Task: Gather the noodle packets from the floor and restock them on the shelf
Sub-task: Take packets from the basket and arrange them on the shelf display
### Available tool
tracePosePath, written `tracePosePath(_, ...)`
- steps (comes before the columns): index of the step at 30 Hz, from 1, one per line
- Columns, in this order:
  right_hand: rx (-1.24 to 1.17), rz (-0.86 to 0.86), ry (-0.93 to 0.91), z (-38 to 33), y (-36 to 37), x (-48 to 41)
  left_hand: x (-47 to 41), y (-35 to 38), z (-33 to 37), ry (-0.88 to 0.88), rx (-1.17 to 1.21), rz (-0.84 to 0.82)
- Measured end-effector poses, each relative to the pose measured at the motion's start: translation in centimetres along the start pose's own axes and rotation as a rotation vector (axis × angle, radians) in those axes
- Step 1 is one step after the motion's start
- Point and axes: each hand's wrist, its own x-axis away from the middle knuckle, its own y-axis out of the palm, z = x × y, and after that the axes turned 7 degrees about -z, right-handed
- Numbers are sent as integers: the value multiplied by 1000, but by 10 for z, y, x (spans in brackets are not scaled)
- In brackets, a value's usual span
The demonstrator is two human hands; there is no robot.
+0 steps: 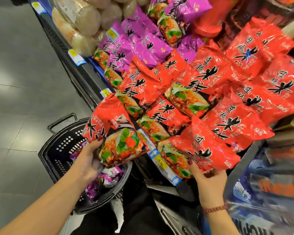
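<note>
My left hand [90, 160] grips a red noodle packet [115, 133] from below, holding it above the black basket [58, 150] and just left of the shelf edge. My right hand [205, 180] holds the near end of another red noodle packet [202, 150] that lies at the shelf's front edge. Several red packets [227, 92] are piled on the shelf. Purple packets [143, 44] lie on the shelf farther back. A few purple packets [107, 177] lie in the basket, partly hidden by my left hand and its packet.
Price tags [159, 160] run along the shelf's front rail. Pale bagged goods [81, 22] fill the shelf's far end. Blue and orange packages [270, 184] sit lower right. Grey tiled floor [20, 82] stretches left of the basket.
</note>
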Motion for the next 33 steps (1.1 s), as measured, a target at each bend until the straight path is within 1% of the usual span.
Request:
tracePosePath(2, 53, 14, -9, 2, 2, 1, 1, 2, -3, 9, 14, 15)
tracePosePath(4, 97, 63, -6, 4, 10, 2, 2, 4, -6, 0, -2, 22)
tracePosePath(7, 128, 216, -88, 0, 22, 11, 2, 6, -7, -1, 0, 42)
tracePosePath(8, 196, 275, -150, -1, 23, 14, 1, 5, -6, -3, -10, 52)
tracePosePath(9, 313, 329, -229, -1, 23, 17, 2, 4, -5, -7, -23, 49)
tracePosePath(13, 807, 471, -642, -6, 21, 16, -2, -5, -4, -22, -36, 51)
tracePosePath(14, 932, 482, -755, -6, 25, 16, -2, -7, -3, -20, -33, 24)
tracePosePath(15, 1045, 459, -832, -8, 31, 17, -3, -7, -2, -16, -28, -6)
tracePosePath(16, 1141, 390, -861, -11, 37, 18, -3, -5, -2, -12, -41, -23)
tracePosePath(17, 1229, 304, -850, -13, 43, 19, -3, -4, -1, -7, -56, -27)
tracePosePath(19, 1371, 133, -762, -11, 48, 19, -2, 1, 0, 2, -87, -56)
tracePosePath(20, 1423, 79, -710, -10, 46, 16, -3, 3, 2, 9, -93, -72)
tracePosePath(21, 1468, 52, -669, -9, 43, 11, -5, 5, 3, 4, -102, -52)
tracePosePath(23, 1527, 19, -628, -8, 37, 0, -9, 8, 8, -4, -128, -37)
tracePosePath(26, 1601, -8, -628, -9, 36, -8, -14, 13, 18, 11, -195, -126)
tracePosePath(28, 1630, -23, -615, -8, 39, -9, -20, 16, 23, 11, -260, -129)
tracePosePath(31, 1618, -34, -594, -12, 43, -8, -26, 26, 32, 6, -349, -204)
tracePosePath(33, 1566, -23, -580, -15, 42, -5, -28, 32, 38, 13, -384, -247)
